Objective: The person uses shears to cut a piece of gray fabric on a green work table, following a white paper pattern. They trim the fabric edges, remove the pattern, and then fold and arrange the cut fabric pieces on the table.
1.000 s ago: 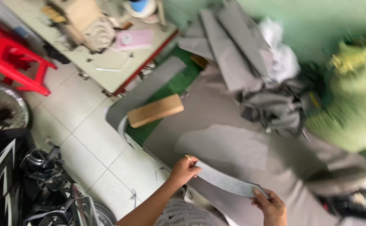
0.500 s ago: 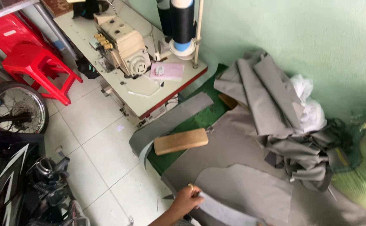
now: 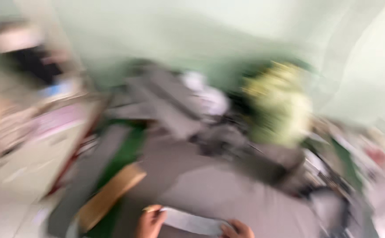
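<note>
Both hands sit at the bottom edge of the blurred view, gripping a pale grey strip of cloth [image 3: 192,221] between them: the left hand [image 3: 149,223] pinches its left end, the right hand [image 3: 238,229] closes on its right end. The strip lies over a big grey cloth [image 3: 210,185]. Left of that cloth is a wooden block [image 3: 109,196], farther left a desk [image 3: 29,163]; behind the cloth, a yellow-green bundle [image 3: 278,103]

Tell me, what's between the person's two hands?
A pale grey strip of fabric stretches from the left hand to the right hand, over the big grey cloth. The head view is blurred, so finer detail is lost.
</note>
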